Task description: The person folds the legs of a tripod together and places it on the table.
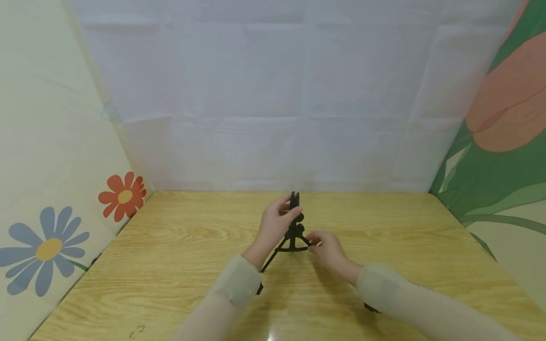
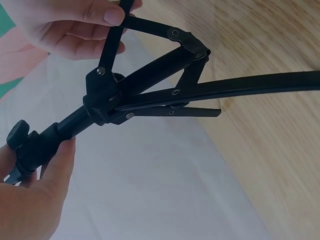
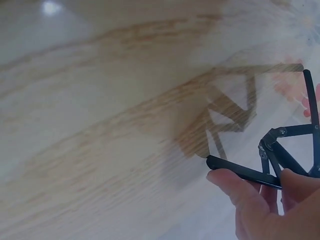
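Note:
A small black tripod with its legs partly spread is held upright over the table. My left hand grips its upper column, just beneath a knob seen in the left wrist view. Thumb and fingers of my right hand pinch one leg of the tripod. Another leg stretches out toward the near left. Hinged braces join the legs to the central tube. Whether the feet touch the table cannot be made out.
The wood-grain table reaches back to a creased white sheet. A flower-painted panel stands on the left, and another with large leaves on the right. The tripod casts a shadow on the tabletop.

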`<state>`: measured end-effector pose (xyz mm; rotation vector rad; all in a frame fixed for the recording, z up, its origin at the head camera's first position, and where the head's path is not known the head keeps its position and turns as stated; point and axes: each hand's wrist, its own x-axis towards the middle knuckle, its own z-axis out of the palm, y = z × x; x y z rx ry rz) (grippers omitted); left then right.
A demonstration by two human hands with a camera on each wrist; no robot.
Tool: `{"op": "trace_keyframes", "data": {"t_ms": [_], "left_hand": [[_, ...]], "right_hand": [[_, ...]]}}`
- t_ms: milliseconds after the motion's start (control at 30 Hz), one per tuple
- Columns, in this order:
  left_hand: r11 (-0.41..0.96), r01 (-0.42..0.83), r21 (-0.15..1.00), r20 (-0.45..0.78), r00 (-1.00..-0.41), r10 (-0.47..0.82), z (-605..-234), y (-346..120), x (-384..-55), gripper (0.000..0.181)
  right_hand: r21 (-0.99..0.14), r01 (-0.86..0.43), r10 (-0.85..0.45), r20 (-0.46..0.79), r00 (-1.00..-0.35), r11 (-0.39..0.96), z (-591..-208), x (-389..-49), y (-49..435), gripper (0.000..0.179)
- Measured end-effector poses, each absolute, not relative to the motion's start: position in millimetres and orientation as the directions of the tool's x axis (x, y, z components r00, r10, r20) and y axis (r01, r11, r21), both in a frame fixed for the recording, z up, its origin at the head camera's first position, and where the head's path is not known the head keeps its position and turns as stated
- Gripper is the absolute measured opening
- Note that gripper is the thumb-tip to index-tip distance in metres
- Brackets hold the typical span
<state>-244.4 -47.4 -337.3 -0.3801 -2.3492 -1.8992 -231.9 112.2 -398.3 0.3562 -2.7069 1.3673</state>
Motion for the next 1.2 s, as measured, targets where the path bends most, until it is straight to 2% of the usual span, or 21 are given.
{"op": "trace_keyframes", "data": {"t_ms": [733, 1200], "left_hand": [[0.176, 0.239, 0.955, 0.215, -0.966, 0.147, -332.8, -49.4, -242.9, 0.048], [0.179, 0.26, 0.949, 0.232, -0.959, 0.163, -334.2, -51.3, -245.9, 0.045]], "right_hand": [[-0.818, -0.214, -0.139, 0.165, -0.976, 0.534, -399.3, -233.1, 107.5, 0.013], [-0.868, -0.195, -0.117, 0.159, -0.98, 0.457, -399.0, -233.8, 103.2, 0.011]]}}
